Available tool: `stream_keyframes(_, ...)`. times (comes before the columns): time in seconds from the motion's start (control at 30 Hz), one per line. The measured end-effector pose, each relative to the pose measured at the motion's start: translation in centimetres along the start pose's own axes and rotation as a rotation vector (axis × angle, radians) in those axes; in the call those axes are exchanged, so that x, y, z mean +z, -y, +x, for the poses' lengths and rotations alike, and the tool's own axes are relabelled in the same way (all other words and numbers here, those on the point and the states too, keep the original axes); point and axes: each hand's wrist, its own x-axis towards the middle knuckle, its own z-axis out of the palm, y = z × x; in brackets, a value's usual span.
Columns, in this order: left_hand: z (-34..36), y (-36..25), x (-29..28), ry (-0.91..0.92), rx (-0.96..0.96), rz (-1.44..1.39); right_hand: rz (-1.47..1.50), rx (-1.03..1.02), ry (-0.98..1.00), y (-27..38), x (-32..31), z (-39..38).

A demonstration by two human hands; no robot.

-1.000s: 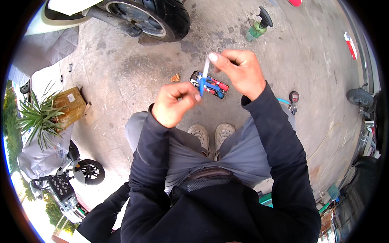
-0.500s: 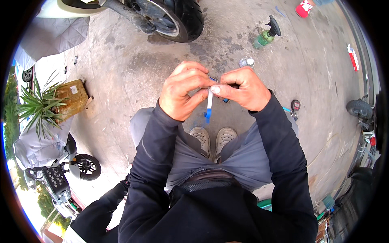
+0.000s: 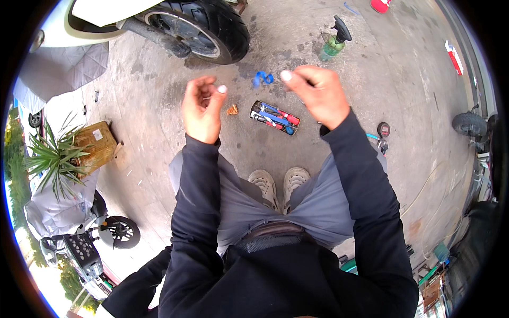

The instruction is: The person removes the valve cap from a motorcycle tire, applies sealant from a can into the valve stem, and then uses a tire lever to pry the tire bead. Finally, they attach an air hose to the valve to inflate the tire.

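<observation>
My left hand (image 3: 203,109) is raised over the floor, its fingers curled and the thumb standing apart from them. My right hand (image 3: 319,95) is to the right, fingers bent and thumb stretched out. I see nothing between the fingers of either hand. A curled blue strip (image 3: 264,78) shows between the hands, touching neither; whether it is in the air or on the floor I cannot tell. Below it lies an open black case (image 3: 255,113) of small red and blue items. A crumpled orange-brown scrap (image 3: 232,109) is beside my left hand.
Ahead is a large motorcycle tyre (image 3: 233,37). A green spray bottle (image 3: 332,47) stands beyond my right hand. To the right lies a round gauge (image 3: 383,129) with a blue hose. At left are a potted plant (image 3: 50,153) and a parked scooter (image 3: 79,246).
My hands were together, pinching a white and blue strip; now they are apart. The blue strip is out of both hands. The black case has come into full view.
</observation>
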Motion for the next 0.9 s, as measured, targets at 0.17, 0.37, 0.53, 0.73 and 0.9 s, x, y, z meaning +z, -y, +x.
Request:
stream_keyframes(0.17,-2.3,-0.2,2.0,0.174,-0.015,-0.075,-0.149,-0.108,-0.089,1.3,3.9,-0.7)
stream_keyframes(0.37,-2.5,-0.4,4.7,-0.004,-0.022,-0.223,-0.339,-0.303,-0.188,1.3,6.2,-0.8)
stream_keyframes(0.53,-2.3,0.2,4.8,-0.127,0.008,-0.203,-0.372,-0.327,-0.249,1.1,7.8,-0.5)
stream_keyframes(0.73,-1.9,0.9,5.3,-0.24,0.038,-0.17,-0.364,-0.286,-0.271,1.5,8.6,-0.4)
stream_keyframes(0.9,-2.0,1.0,5.8,-0.24,0.089,-0.144,-0.276,-0.104,-0.186,1.1,8.5,-0.4)
